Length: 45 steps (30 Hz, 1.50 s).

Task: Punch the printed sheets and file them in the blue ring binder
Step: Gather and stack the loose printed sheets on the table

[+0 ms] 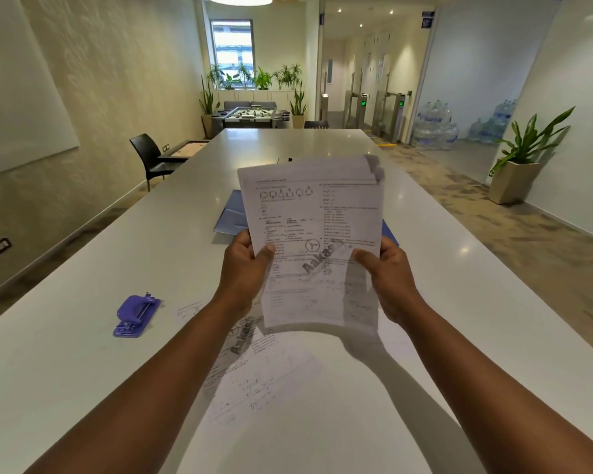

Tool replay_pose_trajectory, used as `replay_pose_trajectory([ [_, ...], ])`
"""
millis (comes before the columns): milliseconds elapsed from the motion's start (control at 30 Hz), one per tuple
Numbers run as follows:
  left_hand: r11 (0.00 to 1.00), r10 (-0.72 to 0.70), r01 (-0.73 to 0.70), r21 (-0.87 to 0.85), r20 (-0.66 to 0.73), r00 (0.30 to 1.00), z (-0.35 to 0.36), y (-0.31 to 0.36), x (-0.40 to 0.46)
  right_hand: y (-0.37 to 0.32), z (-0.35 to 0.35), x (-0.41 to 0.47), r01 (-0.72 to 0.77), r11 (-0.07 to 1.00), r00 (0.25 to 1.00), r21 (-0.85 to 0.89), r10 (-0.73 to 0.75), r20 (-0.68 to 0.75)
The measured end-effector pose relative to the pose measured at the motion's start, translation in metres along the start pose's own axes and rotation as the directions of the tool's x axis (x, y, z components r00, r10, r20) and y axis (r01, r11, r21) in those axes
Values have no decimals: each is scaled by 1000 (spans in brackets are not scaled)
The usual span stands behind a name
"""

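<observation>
Long white table (83, 354) — potted plants (254, 78) beyond.

Sheets (314, 234) up between both hands — binder (231, 213) on table (65, 364) behind, punch (136, 316) left.

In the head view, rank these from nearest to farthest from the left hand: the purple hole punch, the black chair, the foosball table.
From the left hand, which grips the printed sheets:
1. Purple hole punch, on the table to the left.
2. Black chair, off the table's left edge, farther up.
3. Foosball table, beyond the table's far end, under the window.
</observation>
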<state>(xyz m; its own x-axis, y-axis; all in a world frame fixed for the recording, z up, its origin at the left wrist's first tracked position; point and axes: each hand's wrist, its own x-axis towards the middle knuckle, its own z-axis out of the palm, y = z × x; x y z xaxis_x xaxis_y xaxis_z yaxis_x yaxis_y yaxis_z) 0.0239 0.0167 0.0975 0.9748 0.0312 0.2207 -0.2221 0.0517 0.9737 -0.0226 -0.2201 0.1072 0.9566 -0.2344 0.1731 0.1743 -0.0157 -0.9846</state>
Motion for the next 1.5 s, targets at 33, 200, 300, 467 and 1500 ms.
replay_pose_trajectory([
  [33, 1000, 12, -12, -18, 0, 1000, 1, 2, 0, -1, 0, 0, 9, 1000, 1000, 7, -9, -2],
  [200, 1000, -9, 9, 4, 23, 1000, 4, -9, -7, 13, 2, -6, -65, 997, 997, -44, 66, 28],
  [300, 996, -43, 40, 73, 43, 998, 4, -19, -11, 20, 3, -10, -93, 991, 993, -92, 100, 68],
  [467, 998, -7, 6, 64, 15, 1000, 6, -12, -11, 13, 3, -6, -73, 995, 994, -60, 78, 77],
  [1500, 971, -158, 163, 175, -45, 986, 6, -32, -33, 32, 4, -17, -196, 969, 978, -152, 205, 45],
])
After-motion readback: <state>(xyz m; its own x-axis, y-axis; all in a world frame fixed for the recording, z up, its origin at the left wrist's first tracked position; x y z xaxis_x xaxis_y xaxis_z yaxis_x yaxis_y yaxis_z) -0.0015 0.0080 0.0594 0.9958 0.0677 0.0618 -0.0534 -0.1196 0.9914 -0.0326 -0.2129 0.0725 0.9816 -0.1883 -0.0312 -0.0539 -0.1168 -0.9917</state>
